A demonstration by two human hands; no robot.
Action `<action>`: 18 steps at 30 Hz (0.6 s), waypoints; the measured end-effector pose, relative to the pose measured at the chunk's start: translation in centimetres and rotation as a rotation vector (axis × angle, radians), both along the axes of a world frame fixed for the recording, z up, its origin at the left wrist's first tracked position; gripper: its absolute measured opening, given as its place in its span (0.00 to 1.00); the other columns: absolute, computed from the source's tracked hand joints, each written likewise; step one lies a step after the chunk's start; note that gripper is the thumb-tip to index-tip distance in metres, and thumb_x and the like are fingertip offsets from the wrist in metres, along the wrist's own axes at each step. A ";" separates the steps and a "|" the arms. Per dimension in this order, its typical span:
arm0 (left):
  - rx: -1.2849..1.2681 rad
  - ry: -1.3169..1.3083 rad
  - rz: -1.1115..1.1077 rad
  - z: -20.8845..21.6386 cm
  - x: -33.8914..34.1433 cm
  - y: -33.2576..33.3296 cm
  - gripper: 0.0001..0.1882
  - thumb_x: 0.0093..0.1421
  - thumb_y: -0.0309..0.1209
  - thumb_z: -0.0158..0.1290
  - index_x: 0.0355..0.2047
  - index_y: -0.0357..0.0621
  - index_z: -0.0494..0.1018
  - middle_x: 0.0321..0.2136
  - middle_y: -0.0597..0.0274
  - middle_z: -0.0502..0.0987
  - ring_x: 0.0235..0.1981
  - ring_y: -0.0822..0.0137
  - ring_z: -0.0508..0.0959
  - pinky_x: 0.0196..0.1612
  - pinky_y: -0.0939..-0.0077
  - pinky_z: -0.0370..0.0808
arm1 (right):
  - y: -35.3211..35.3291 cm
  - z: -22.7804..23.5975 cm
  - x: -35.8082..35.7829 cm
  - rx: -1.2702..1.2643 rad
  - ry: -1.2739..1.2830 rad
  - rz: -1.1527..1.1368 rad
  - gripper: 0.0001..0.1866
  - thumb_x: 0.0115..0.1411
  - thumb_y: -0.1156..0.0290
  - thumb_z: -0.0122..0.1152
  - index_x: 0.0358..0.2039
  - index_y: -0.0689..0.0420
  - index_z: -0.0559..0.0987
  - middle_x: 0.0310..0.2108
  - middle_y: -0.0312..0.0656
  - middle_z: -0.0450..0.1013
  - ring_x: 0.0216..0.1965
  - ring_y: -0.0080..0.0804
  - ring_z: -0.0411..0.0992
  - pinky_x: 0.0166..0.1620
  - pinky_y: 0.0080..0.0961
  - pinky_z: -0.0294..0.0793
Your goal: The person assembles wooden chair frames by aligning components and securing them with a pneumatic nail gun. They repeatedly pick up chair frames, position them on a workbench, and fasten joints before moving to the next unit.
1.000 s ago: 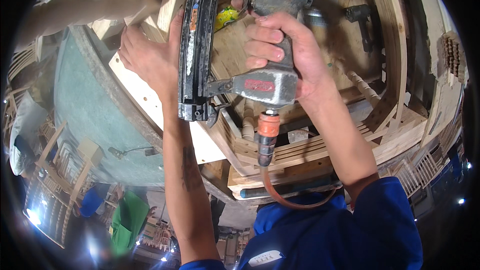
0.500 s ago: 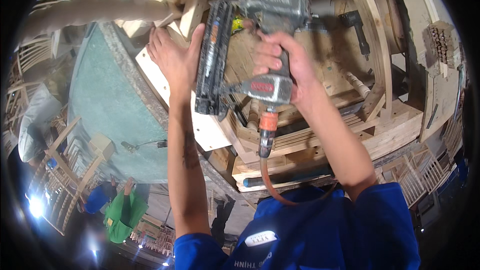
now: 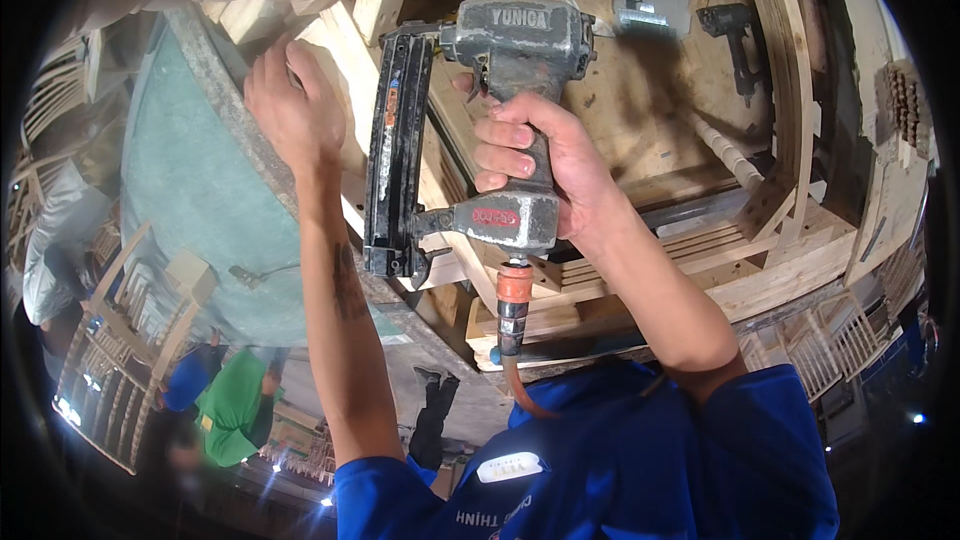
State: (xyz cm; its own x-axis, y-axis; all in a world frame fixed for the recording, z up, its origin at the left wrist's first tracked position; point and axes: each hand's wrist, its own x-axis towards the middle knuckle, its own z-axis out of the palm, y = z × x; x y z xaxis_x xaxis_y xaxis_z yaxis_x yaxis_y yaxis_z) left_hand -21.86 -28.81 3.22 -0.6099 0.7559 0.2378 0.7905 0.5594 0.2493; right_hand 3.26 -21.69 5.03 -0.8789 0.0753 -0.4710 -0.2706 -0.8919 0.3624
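While right hand (image 3: pixel 560 175) grips nail gun (image 3: pixel 470 140), open left hand (image 3: pixel 290 105) presses wooden frame (image 3: pixel 345 50) beside it.

The person wears a bright blue short-sleeved shirt (image 3: pixel 640 460), filling the picture around six o'clock, with both sleeves ending above the elbow. A small white patch sits on its chest near the lower edge, with pale lettering under it. The left forearm (image 3: pixel 345 290), toward seven o'clock, bears a dark tattoo. Both hands are bare, without gloves.
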 end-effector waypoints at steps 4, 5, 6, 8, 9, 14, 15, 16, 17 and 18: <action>0.018 0.010 -0.089 0.2 -0.6 0.3 0.21 0.72 0.35 0.41 0.47 0.32 0.79 0.47 0.41 0.80 0.51 0.40 0.75 0.58 0.53 0.68 | 0.7 -0.4 -0.1 0.056 -0.049 0.051 0.05 0.65 0.74 0.55 0.41 0.58 0.72 0.17 0.26 0.60 0.18 0.17 0.63 0.31 0.26 0.73; -0.042 0.027 -0.072 0.6 -0.7 1.1 0.21 0.71 0.36 0.42 0.47 0.33 0.79 0.47 0.42 0.80 0.52 0.40 0.75 0.58 0.52 0.68 | 2.1 -0.3 0.2 0.128 -0.053 0.044 0.06 0.65 0.72 0.59 0.40 0.58 0.74 0.19 0.28 0.65 0.20 0.19 0.66 0.32 0.25 0.75; 0.004 0.199 -0.083 -0.5 -2.0 -0.8 0.20 0.71 0.36 0.42 0.47 0.34 0.79 0.47 0.44 0.80 0.53 0.42 0.74 0.59 0.52 0.68 | 2.9 3.1 0.7 0.317 -0.102 0.130 0.08 0.66 0.70 0.60 0.42 0.58 0.74 0.22 0.30 0.69 0.23 0.20 0.70 0.33 0.25 0.77; 0.027 0.384 -0.065 -0.9 -1.7 0.2 0.18 0.70 0.36 0.44 0.47 0.38 0.79 0.48 0.47 0.80 0.55 0.45 0.74 0.59 0.50 0.68 | 4.8 8.9 4.4 0.766 -0.226 0.234 0.14 0.66 0.67 0.64 0.47 0.58 0.73 0.30 0.36 0.76 0.29 0.23 0.76 0.36 0.26 0.80; -0.036 0.385 -0.052 0.3 0.8 0.3 0.18 0.70 0.35 0.44 0.48 0.39 0.79 0.49 0.48 0.79 0.56 0.47 0.74 0.60 0.49 0.68 | 5.0 11.2 7.9 0.926 -0.306 0.253 0.27 0.67 0.64 0.63 0.62 0.60 0.68 0.33 0.37 0.77 0.32 0.24 0.77 0.39 0.27 0.80; 0.278 0.295 0.057 3.0 3.4 2.5 0.17 0.64 0.31 0.53 0.52 0.43 0.78 0.48 0.50 0.79 0.55 0.49 0.75 0.58 0.49 0.68 | 7.2 25.9 28.1 1.770 -0.827 0.962 0.47 0.70 0.61 0.57 0.77 0.55 0.37 0.43 0.52 0.74 0.42 0.41 0.77 0.47 0.38 0.76; 0.342 0.296 0.097 4.4 6.8 4.8 0.17 0.63 0.29 0.53 0.51 0.41 0.78 0.48 0.49 0.79 0.54 0.49 0.75 0.58 0.49 0.68 | 5.6 24.5 32.2 1.913 -0.985 0.958 0.48 0.69 0.62 0.57 0.77 0.57 0.37 0.45 0.56 0.73 0.43 0.48 0.76 0.48 0.42 0.75; 0.380 0.301 0.150 6.2 11.7 6.7 0.16 0.63 0.28 0.53 0.51 0.39 0.78 0.48 0.49 0.79 0.54 0.48 0.75 0.59 0.50 0.68 | 4.1 22.7 36.2 2.039 -1.155 0.958 0.49 0.68 0.63 0.58 0.76 0.59 0.37 0.46 0.59 0.71 0.45 0.54 0.75 0.48 0.46 0.74; 0.507 0.238 0.039 7.3 15.4 9.0 0.15 0.62 0.24 0.53 0.49 0.38 0.79 0.47 0.49 0.79 0.53 0.48 0.75 0.59 0.51 0.68 | 3.2 22.2 38.4 1.838 -1.295 1.095 0.49 0.66 0.65 0.60 0.76 0.59 0.39 0.47 0.61 0.71 0.46 0.59 0.74 0.49 0.49 0.73; 0.570 0.063 -0.091 8.9 19.7 11.9 0.14 0.62 0.23 0.54 0.48 0.37 0.79 0.46 0.49 0.80 0.52 0.48 0.76 0.58 0.53 0.70 | 2.3 20.3 40.7 1.789 -1.426 1.123 0.50 0.65 0.66 0.62 0.76 0.59 0.40 0.47 0.60 0.71 0.46 0.59 0.73 0.50 0.50 0.72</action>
